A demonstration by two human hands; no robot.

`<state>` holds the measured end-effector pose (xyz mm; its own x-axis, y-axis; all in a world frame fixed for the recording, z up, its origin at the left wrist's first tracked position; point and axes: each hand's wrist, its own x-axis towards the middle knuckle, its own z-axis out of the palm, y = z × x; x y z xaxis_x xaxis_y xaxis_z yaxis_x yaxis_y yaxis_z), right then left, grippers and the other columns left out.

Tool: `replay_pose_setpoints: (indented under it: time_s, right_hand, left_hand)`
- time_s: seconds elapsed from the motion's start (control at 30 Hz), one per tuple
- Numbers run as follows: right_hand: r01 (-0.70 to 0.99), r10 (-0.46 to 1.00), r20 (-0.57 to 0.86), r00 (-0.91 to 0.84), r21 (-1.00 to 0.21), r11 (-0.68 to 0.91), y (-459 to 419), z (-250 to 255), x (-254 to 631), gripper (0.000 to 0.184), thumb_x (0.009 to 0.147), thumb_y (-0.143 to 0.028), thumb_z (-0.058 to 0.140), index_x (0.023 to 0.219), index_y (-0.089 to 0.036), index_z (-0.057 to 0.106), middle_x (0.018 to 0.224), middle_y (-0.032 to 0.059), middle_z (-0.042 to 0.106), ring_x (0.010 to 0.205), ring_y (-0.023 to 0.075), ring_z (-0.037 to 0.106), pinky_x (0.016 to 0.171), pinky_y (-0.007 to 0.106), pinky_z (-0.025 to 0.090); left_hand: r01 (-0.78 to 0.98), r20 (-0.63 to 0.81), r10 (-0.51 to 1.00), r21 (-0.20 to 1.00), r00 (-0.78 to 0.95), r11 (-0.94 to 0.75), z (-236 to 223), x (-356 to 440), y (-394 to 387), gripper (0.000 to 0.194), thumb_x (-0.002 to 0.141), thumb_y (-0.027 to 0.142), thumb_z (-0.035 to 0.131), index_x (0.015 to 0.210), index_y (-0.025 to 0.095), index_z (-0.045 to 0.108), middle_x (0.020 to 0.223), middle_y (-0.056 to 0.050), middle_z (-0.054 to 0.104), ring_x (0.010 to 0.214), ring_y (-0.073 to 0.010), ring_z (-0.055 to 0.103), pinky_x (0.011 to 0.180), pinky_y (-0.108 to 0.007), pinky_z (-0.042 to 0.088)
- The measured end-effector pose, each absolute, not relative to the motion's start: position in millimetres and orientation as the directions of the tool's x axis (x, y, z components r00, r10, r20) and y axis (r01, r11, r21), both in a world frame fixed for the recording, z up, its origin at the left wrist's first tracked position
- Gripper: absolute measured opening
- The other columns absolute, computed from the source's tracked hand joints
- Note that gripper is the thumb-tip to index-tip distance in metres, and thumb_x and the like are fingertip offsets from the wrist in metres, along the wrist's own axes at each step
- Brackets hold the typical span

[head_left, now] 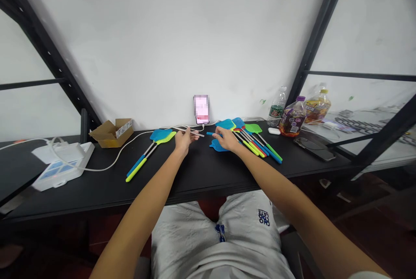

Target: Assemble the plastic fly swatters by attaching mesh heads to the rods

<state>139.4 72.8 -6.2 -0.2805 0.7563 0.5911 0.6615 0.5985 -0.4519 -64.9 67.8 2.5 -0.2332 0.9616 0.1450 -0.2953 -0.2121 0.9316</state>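
Note:
My left hand is closed around thin metal rods that stick out on both sides of the fingers. My right hand pinches a blue handle, its end pointing at the tip of a rod, with a small gap between. Below my right hand a loose blue fly swatter head lies on the black table. On the left rest a blue fly swatter and a yellow one. Several swatters in blue, green, red and yellow are fanned out at the right.
A lit phone leans on the wall, with a cable. An open cardboard box and a white device stand left. At right are a water bottle, drink bottles, a white case and a dark phone.

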Motion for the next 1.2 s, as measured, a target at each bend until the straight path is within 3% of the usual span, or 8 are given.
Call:
replay_pose_setpoints:
  time_s: [0.2,0.57,0.97,1.2]
  right_hand:
    - [0.633,0.741,0.592,-0.318,-0.449,0.631,64.1,-2.4,134.8,0.023,0.091,-0.036,0.051,0.076,-0.020,0.052,0.064,-0.0033,0.051,0.060,0.0127,0.044,0.060,0.024,0.028]
    - [0.719,0.777,0.577,-0.251,-0.427,0.549,63.2,-6.4,127.5,0.024,0.094,-0.039,0.047,0.082,-0.020,0.057,0.069,-0.0006,0.057,0.065,0.0150,0.050,0.063,0.024,0.031]
    - [0.705,0.757,0.593,-0.276,-0.411,0.579,57.1,-10.2,117.1,0.038,0.099,-0.042,0.041,0.072,-0.020,0.055,0.068,0.0007,0.061,0.065,0.0144,0.053,0.064,0.023,0.032]
    - [0.617,0.776,0.550,-0.308,-0.506,0.603,52.7,-9.7,111.9,0.049,0.102,-0.047,0.029,0.075,-0.020,0.060,0.072,0.0023,0.065,0.069,0.0144,0.060,0.068,0.024,0.039]
  left_hand:
    - [-0.423,0.045,0.969,0.894,-0.245,-0.148,5.0,-65.7,67.1,0.014,0.096,0.022,0.054,0.090,0.010,0.053,0.074,-0.012,0.072,0.056,-0.0132,0.067,0.063,-0.028,0.058]
    - [-0.463,0.071,0.981,0.874,-0.180,-0.148,7.7,-62.3,62.0,0.014,0.096,0.021,0.053,0.087,0.010,0.053,0.077,-0.012,0.073,0.063,-0.0149,0.070,0.069,-0.030,0.060]
    - [-0.267,0.170,0.983,0.953,0.068,-0.146,5.7,-60.9,55.3,0.026,0.091,0.038,0.060,0.092,0.012,0.055,0.099,-0.017,0.073,0.068,-0.0150,0.070,0.055,-0.022,0.050]
    - [-0.232,0.188,0.981,0.958,0.054,-0.171,6.3,-55.7,54.1,0.029,0.086,0.040,0.065,0.090,0.016,0.050,0.083,-0.009,0.073,0.063,-0.0146,0.068,0.052,-0.021,0.046]
